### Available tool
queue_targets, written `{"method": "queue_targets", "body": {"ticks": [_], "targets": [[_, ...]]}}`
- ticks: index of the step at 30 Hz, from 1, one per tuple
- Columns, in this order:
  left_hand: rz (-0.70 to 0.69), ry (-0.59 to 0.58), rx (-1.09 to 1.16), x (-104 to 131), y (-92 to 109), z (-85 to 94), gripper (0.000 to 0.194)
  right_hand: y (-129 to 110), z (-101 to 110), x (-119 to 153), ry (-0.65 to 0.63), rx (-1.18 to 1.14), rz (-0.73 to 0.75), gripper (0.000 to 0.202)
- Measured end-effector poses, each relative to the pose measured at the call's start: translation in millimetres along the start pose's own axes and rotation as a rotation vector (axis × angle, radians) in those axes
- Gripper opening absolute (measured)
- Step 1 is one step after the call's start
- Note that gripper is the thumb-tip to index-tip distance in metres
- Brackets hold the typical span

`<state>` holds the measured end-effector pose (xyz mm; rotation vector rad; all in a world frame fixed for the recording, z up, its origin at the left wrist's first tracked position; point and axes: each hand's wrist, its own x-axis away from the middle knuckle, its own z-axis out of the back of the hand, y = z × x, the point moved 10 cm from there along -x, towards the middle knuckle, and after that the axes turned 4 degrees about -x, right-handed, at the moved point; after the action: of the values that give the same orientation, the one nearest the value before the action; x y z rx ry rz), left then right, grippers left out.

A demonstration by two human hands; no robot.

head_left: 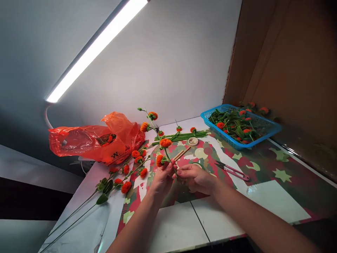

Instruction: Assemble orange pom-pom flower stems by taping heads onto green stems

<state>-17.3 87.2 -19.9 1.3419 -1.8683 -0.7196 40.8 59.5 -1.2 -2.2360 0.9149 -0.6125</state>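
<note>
My left hand (162,176) pinches the green stem of an artificial flower spray (165,143), which rises up and leans left with several orange pompom-like blooms. My right hand (196,177) is closed at the lower end of the same stem, its fingertips close to the left ones. What exactly lies between the right fingers is partly hidden. Just beyond the hands are thin wooden sticks (182,153) and a roll of tape (193,141). Pink-handled thread snips (232,171) lie to the right of my right hand.
A blue basket (239,144) of green leaves and orange flowers stands at the back right. Green stems (181,137) lie behind the tape. On the left are finished-looking flower sprays (107,188) and a red plastic bag (92,140). A lamp (97,49) hangs above.
</note>
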Motion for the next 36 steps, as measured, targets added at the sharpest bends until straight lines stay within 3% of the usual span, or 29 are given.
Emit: {"method": "queue_targets", "body": {"ticks": [6, 13, 17, 19, 21, 23, 27, 31, 36], "targets": [[-0.015, 0.066, -0.021, 2, 3, 2.4, 0.036, 1, 10, -4, 0.081, -0.018, 0.08, 0.023], [-0.022, 0.017, 0.014, 4, 0, -7.1, 0.033, 10, 11, -6, 0.048, -0.063, 0.093, 0.021], [-0.103, 0.059, -0.092, 5, -2, -2.9, 0.034, -27, 26, 7, 0.307, 0.412, 0.421, 0.023], [-0.138, 0.116, -0.23, 7, -1, 3.2, 0.029, -46, 22, 20, 0.437, 0.708, 0.578, 0.021], [-0.177, 0.163, -0.332, 10, 5, 7.7, 0.024, -56, 15, 26, 0.489, 0.879, 0.648, 0.02], [-0.205, 0.164, -0.386, 11, 13, 7.3, 0.02, -56, 11, 23, 0.427, 0.872, 0.611, 0.021], [-0.228, 0.094, -0.436, 11, 24, 2.2, 0.02, -37, 14, 7, 0.24, 0.602, 0.348, 0.027], [-0.213, 0.009, -0.439, 7, 23, -0.8, 0.023, -17, 27, 1, 0.189, 0.3, 0.149, 0.028], [-0.185, -0.07, -0.426, 4, 19, -8.6, 0.024, -7, 26, -3, 0.108, 0.113, 0.097, 0.027]]}}
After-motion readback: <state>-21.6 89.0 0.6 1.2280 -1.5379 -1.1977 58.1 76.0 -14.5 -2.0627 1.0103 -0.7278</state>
